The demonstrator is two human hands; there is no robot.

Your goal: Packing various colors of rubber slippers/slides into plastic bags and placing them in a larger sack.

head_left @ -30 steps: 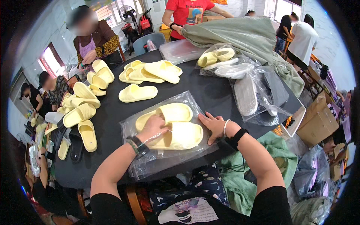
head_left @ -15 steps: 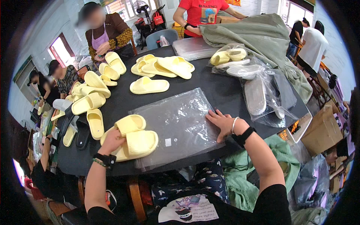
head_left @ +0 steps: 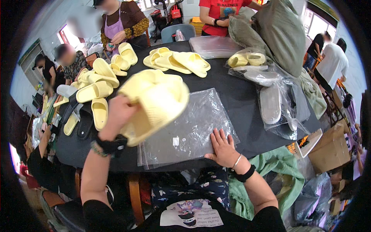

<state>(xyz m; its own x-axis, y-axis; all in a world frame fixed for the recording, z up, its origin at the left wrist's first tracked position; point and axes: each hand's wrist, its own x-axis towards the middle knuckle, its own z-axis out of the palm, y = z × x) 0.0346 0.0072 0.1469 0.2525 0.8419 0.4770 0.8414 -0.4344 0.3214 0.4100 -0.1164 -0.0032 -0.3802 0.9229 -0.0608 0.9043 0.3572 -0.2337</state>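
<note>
My left hand [head_left: 120, 114] is closed round a pair of pale yellow slide sandals [head_left: 160, 98], held up above the table and somewhat blurred by motion. Beneath and to the right of them lies a stack of clear plastic bags [head_left: 197, 120], with a small white label [head_left: 176, 141] on top. My right hand [head_left: 223, 150] rests flat on the bags' near right part, fingers spread. Beyond the raised pair, several more yellow slides [head_left: 181, 62] lie in a cluster, and another heap of yellow slides [head_left: 101, 75] spreads along the table's left side.
Bagged slides [head_left: 270, 104] lie at the right of the black table [head_left: 232, 81]. A pile of flat clear bags [head_left: 212, 46] is at the far edge. Across the table, a person in red [head_left: 220, 11] handles a grey-green sack [head_left: 280, 34]; a person in a purple apron [head_left: 114, 31] stands left.
My left hand has lifted the pair of slides up off the table and bags. The right hand has shifted nearer to me on the bags. The grey-green sack has been raised.
</note>
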